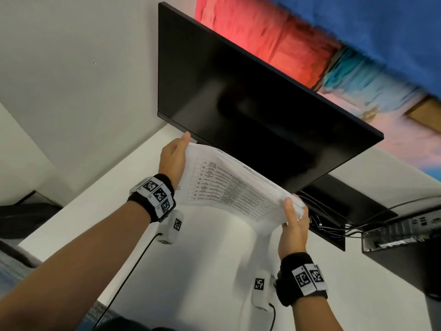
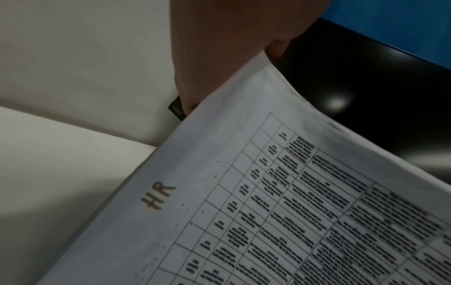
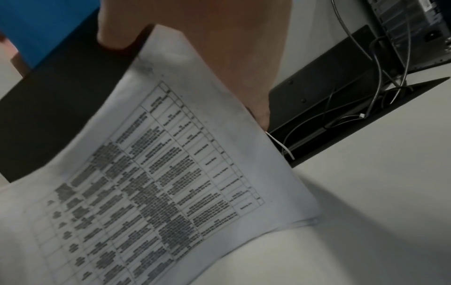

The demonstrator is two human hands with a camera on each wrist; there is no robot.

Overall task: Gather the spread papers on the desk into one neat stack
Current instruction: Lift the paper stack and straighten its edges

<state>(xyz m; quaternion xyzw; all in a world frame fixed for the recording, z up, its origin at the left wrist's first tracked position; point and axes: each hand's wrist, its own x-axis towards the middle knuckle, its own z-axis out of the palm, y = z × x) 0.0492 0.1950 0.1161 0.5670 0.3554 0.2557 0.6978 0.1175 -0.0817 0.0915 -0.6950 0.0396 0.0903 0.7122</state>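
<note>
White papers [image 1: 229, 185] gripped btwn both hands, "HR" mark [image 2: 158, 196] only on L wrist view

The head view is brightly lit but smeared by motion at its upper right, soft shadows are cast on the desk [image 1: 214, 271], and both wrist views are rendered dim, grainy and perhaps slightly defocused.
</note>
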